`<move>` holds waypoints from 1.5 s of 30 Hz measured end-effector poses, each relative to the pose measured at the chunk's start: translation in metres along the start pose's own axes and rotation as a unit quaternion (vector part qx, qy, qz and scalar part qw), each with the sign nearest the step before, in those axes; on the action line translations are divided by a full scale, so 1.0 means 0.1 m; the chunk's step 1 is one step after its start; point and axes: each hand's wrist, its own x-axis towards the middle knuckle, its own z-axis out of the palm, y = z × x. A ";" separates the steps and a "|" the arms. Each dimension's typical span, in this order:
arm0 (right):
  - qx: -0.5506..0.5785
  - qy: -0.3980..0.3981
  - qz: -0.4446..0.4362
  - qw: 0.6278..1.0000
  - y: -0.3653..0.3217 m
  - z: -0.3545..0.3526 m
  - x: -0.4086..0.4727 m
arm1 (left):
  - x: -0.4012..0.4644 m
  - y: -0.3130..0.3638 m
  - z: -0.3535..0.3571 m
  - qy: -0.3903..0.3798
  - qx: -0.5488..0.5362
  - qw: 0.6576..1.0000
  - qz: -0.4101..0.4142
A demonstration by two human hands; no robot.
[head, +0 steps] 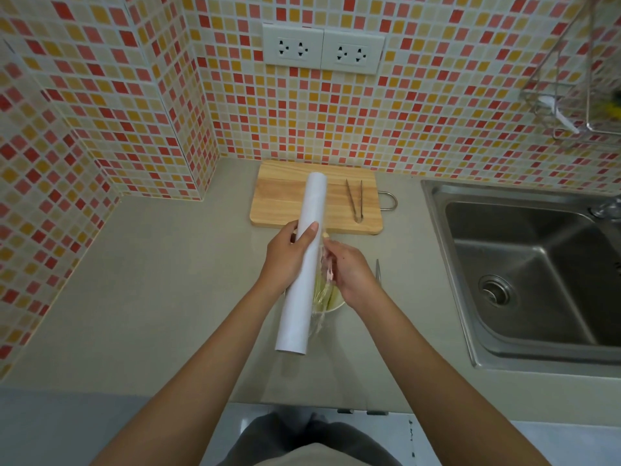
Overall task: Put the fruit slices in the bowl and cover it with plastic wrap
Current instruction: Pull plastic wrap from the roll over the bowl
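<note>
My left hand (290, 255) grips a long white roll of plastic wrap (304, 264), held lengthwise above the counter. My right hand (353, 272) pinches the loose clear film (324, 280) at the roll's right side. Directly below the hands sits a pale bowl (337, 306) with light yellow-green fruit slices (322, 294) inside, mostly hidden by the roll, the film and my right hand.
A wooden cutting board (285, 203) lies behind the hands with metal tongs (355, 200) on it. A thin metal utensil (378, 272) lies right of the bowl. A steel sink (537, 274) fills the right side. Tiled walls stand behind and to the left.
</note>
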 end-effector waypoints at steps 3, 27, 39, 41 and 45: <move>0.018 0.041 -0.060 0.997 0.04 0.01 0.01 | 0.01 -0.02 -0.02 0.005 -0.008 1.000 -0.012; -0.291 0.237 -0.242 0.895 0.22 -0.18 0.00 | -0.01 -0.13 -0.16 -0.041 -0.069 0.994 -0.071; -0.312 0.244 -0.239 0.887 0.26 -0.30 0.05 | 0.00 -0.21 -0.21 -0.028 -0.056 0.996 -0.056; -0.307 0.248 -0.240 0.887 0.25 -0.34 0.07 | 0.03 -0.22 -0.24 -0.030 -0.097 0.992 -0.077; -0.309 0.251 -0.237 0.886 0.26 -0.39 0.09 | 0.04 -0.23 -0.22 -0.027 -0.072 0.994 -0.083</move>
